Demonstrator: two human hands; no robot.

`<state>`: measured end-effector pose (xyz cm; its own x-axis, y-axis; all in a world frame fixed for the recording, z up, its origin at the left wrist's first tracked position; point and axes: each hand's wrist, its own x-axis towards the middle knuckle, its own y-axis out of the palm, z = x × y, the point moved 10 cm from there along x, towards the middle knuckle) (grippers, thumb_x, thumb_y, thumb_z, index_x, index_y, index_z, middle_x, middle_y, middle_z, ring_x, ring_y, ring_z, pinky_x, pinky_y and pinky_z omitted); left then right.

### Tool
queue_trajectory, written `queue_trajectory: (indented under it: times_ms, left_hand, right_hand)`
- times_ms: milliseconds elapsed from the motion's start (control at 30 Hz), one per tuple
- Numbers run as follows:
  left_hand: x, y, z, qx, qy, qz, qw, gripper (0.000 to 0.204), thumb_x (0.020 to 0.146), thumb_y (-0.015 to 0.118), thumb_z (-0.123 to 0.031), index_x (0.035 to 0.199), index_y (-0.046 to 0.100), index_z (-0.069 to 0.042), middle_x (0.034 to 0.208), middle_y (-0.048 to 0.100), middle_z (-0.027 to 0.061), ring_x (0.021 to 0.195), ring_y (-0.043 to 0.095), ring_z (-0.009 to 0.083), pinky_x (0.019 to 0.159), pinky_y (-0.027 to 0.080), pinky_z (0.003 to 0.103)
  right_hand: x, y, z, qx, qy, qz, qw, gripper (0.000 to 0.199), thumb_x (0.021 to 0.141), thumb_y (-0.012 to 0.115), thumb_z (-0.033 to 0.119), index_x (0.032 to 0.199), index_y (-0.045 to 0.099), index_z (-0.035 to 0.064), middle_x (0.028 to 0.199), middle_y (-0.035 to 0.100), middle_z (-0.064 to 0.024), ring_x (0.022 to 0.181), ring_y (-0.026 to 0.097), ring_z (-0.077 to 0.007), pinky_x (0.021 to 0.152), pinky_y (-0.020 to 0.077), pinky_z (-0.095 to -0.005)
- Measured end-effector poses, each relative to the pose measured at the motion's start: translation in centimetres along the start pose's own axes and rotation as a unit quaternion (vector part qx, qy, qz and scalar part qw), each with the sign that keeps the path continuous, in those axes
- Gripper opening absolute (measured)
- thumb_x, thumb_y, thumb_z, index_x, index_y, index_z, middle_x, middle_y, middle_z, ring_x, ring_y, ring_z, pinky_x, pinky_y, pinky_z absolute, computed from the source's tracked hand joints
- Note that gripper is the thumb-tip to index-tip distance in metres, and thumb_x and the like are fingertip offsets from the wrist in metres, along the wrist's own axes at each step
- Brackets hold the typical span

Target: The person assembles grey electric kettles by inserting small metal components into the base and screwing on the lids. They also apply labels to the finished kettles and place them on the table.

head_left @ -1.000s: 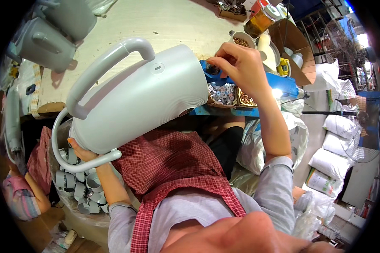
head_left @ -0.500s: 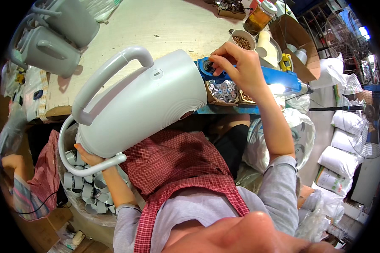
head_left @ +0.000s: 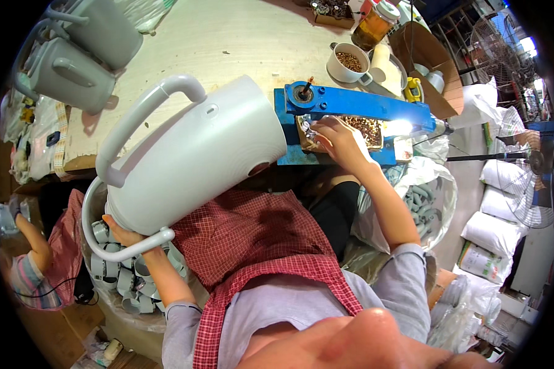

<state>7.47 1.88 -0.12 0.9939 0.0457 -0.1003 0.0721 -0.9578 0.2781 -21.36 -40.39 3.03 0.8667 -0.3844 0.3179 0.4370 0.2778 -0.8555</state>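
Observation:
A pale grey plastic thermos jug shell (head_left: 197,150) lies tilted across my lap, its wide mouth to the right and a curved handle on its upper side. My left hand (head_left: 122,234) grips it from below at the lower-left end, thumb showing, beside a hoop-shaped carry handle (head_left: 98,247). My right hand (head_left: 345,142) dips bunched fingers into a small box of metal parts (head_left: 305,126). Whatever is between those fingertips is hidden. Just above that hand runs the blue arm of a bench fixture (head_left: 369,103), with an upright dark pin (head_left: 305,92) at its left end.
Two grey jug shells (head_left: 74,83) stand at the table's far left. A white cup of small brass-coloured screws (head_left: 349,63) and a jar of amber liquid (head_left: 375,26) are beyond the fixture. Bags of grey parts (head_left: 421,206) flank my lap. Another person's arm (head_left: 36,240) shows at left.
My right hand has left the pin end of the blue arm and moved down into the parts box. The jug shell, still in my left hand, has shifted slightly left, away from the fixture.

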Motion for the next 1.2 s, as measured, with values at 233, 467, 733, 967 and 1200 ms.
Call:
queue_trajectory:
  times_ms: [233, 467, 733, 967, 1200]
  left_hand:
    - [-0.8, 0.4, -1.7, 0.060, 0.039, -0.027, 0.997, 0.063, 0.099, 0.037, -0.051, 0.120, 0.054, 0.006, 0.113, 0.062, 0.0162, 0.097, 0.064, 0.0230, 0.082, 0.054, 0.035]
    - [0.5, 0.7, -0.6, 0.067, 0.032, -0.001, 0.997, 0.063, 0.100, 0.036, -0.051, 0.119, 0.056, 0.005, 0.112, 0.063, 0.0165, 0.095, 0.065, 0.0236, 0.081, 0.054, 0.034]
    - [1.6, 2.0, 0.5, 0.003, 0.020, 0.016, 1.000, 0.061, 0.099, 0.039, -0.050, 0.117, 0.057, 0.006, 0.109, 0.064, 0.0178, 0.093, 0.066, 0.0237, 0.076, 0.057, 0.034]
    - [1.5, 4.1, 1.0, -0.062, -0.005, 0.045, 0.997, 0.061, 0.098, 0.040, -0.049, 0.120, 0.054, 0.006, 0.113, 0.062, 0.0182, 0.094, 0.066, 0.0244, 0.077, 0.057, 0.034]
    - [7.4, 4.3, 7.0, -0.060, -0.085, 0.069, 0.992, 0.059, 0.097, 0.042, -0.052, 0.099, 0.062, 0.003, 0.090, 0.066, 0.0118, 0.078, 0.065, 0.0188, 0.068, 0.055, 0.031]
  right_hand:
    - [0.7, 2.2, -1.5, -0.120, -0.005, 0.005, 0.993, 0.014, 0.080, 0.064, 0.012, 0.094, 0.069, 0.0110, 0.099, 0.066, -0.0061, 0.093, 0.063, -0.0242, 0.081, 0.0514, -0.0374]
    - [0.1, -2.3, 0.6, -0.039, -0.004, -0.066, 0.997, 0.014, 0.076, 0.071, 0.003, 0.089, 0.071, 0.0067, 0.089, 0.067, -0.0078, 0.077, 0.066, -0.0236, 0.066, 0.0531, -0.0320]
    - [6.0, -12.3, 9.4, -0.065, -0.179, -0.307, 0.932, 0.028, 0.071, 0.073, -0.005, 0.098, 0.071, 0.0029, 0.089, 0.068, -0.0087, 0.069, 0.065, -0.0204, 0.058, 0.0509, -0.0275]
    - [7.3, -10.9, 9.0, -0.057, -0.191, -0.250, 0.948, 0.030, 0.070, 0.077, 0.002, 0.099, 0.069, 0.0034, 0.093, 0.068, -0.0080, 0.071, 0.064, -0.0195, 0.060, 0.0501, -0.0275]
    - [4.0, -10.9, 5.3, 0.204, 0.011, -0.192, 0.960, 0.035, 0.071, 0.076, 0.000, 0.104, 0.065, -0.0029, 0.089, 0.064, -0.0121, 0.073, 0.062, -0.0165, 0.064, 0.0490, -0.0248]
